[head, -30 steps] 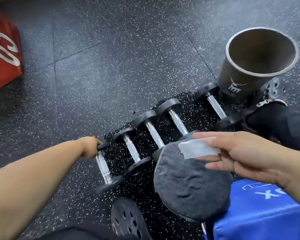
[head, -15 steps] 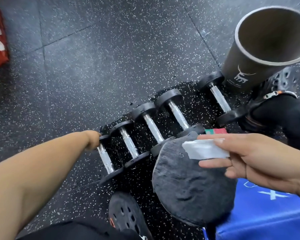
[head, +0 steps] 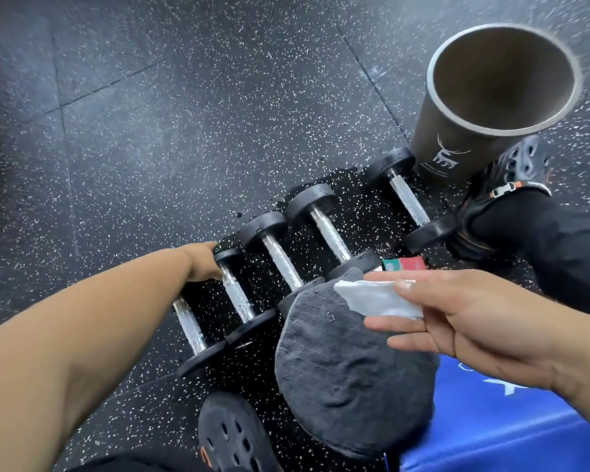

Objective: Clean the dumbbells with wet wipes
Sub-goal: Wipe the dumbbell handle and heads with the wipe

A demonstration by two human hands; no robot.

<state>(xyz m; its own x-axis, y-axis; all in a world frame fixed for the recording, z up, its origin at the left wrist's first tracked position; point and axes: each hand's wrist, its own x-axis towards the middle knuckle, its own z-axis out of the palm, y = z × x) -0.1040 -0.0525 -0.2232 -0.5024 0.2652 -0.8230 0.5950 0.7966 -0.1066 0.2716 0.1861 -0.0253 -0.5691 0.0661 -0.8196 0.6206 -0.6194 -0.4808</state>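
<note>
Right hand (head: 484,321), fingers out straight, pinches a folded wipe (head: 375,301) against the thumb, ready to rub. Ahead of it lies the dumbbell row (head: 276,264); my left hand (head: 203,264) steadies the far-left pair, its fingers hidden from me.

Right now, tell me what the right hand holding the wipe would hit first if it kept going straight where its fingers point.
The right hand, pinching the wet wipe, points left. It would probably first meet the nearest dumbbell heads beside the grey cloth, though depth is unclear.
</note>
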